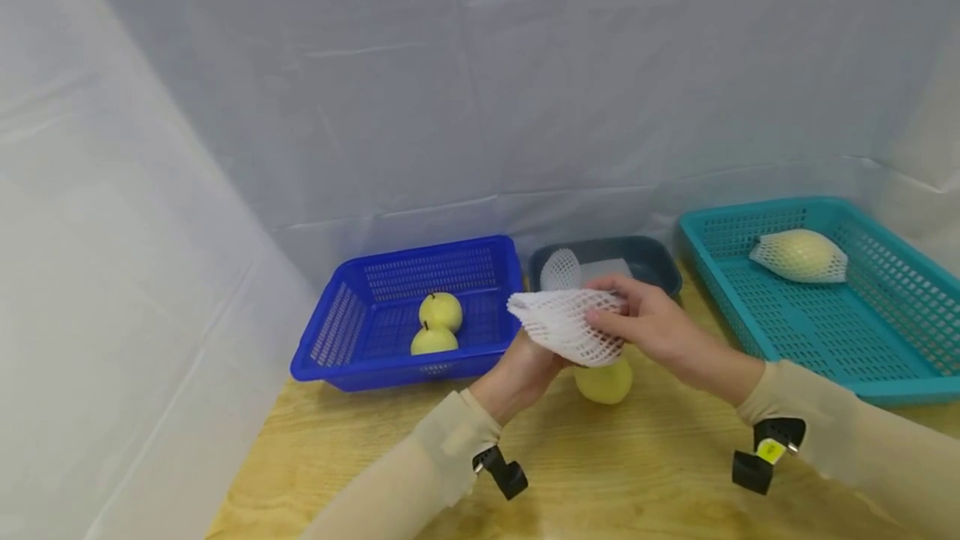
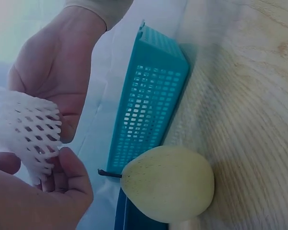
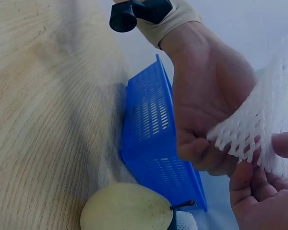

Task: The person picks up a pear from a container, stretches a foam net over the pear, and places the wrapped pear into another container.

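Both hands hold a white foam net sleeve (image 1: 567, 319) above the table. My left hand (image 1: 525, 373) grips it from below and the left, its thumb and fingertips at the mesh edge in the left wrist view. My right hand (image 1: 656, 327) pinches the other end, thumb on the near face and fingers behind. The net looks flattened, with no fruit showing inside. Just beneath the hands a yellow pear (image 1: 603, 383) rests on the table, partly hidden by the net in the head view. Its dark stem shows in the left wrist view, where the whole pear (image 2: 168, 184) appears.
A blue basket (image 1: 330, 369) with two pears (image 1: 441, 312) stands on the left. At the back, a dark tray (image 1: 652, 261) contains more white foam nets (image 1: 561, 270). On the right, a teal basket (image 1: 810, 340) holds one net-wrapped fruit (image 1: 801, 257). White sheeting (image 1: 465, 90) hangs behind.
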`<state>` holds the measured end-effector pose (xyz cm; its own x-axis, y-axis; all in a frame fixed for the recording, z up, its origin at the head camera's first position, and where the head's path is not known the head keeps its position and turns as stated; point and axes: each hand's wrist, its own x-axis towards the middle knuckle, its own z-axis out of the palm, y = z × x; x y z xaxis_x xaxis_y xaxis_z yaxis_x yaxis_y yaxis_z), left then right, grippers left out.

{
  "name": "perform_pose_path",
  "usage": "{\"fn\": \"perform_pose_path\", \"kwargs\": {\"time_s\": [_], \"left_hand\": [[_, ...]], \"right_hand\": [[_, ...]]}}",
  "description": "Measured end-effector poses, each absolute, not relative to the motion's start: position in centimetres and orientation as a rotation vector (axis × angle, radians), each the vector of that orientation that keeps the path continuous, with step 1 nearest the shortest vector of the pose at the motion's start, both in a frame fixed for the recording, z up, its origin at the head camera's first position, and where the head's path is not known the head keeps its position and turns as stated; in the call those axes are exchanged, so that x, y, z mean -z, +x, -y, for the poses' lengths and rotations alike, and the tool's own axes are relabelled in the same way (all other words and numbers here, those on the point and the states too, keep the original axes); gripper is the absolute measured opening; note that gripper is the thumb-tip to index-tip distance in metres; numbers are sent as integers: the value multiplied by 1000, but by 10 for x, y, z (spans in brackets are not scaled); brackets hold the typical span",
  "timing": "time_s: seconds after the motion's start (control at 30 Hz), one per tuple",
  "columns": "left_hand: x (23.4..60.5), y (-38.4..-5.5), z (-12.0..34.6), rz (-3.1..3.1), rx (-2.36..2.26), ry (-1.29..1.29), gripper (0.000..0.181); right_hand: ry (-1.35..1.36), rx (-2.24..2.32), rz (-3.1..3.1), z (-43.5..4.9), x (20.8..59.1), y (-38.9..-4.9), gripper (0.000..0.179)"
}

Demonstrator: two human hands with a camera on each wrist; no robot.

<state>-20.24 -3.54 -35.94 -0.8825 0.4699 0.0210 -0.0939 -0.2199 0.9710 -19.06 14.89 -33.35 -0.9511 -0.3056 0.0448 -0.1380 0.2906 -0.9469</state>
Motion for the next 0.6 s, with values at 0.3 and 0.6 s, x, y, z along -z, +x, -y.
{"fn": "perform_pose_path", "kwargs": {"time_s": [0.3,0.6], "left_hand": [[361,-203,32,-1673,-2043,321,34],[376,-200,30,-1975,-2027,178,20]], "right_hand": [[-506,1774,-2382,-160,341,-193,42],[-398,1695,-2531,-169,354,-192,38]]}}
